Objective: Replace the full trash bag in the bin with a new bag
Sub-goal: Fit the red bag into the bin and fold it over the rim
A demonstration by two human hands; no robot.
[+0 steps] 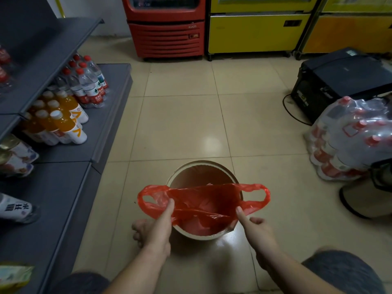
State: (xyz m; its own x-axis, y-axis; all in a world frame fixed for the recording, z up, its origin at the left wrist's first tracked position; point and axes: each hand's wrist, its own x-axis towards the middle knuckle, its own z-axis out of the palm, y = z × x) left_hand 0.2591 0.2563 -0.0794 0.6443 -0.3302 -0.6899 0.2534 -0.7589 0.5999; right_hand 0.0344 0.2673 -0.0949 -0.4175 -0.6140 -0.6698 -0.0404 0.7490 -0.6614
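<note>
Head view, red bag spread open over the bin at lower centre, left hand pinching its near-left edge, right hand pinching its near-right edge, handles hanging outside the rim.

Both forearms are seen bare, with no sleeves, watch or rings in view. The left hand and right hand are ungloved. Dark grey shorts of a finely textured fabric are worn over both knees. A bare foot is seen unshod.
</note>
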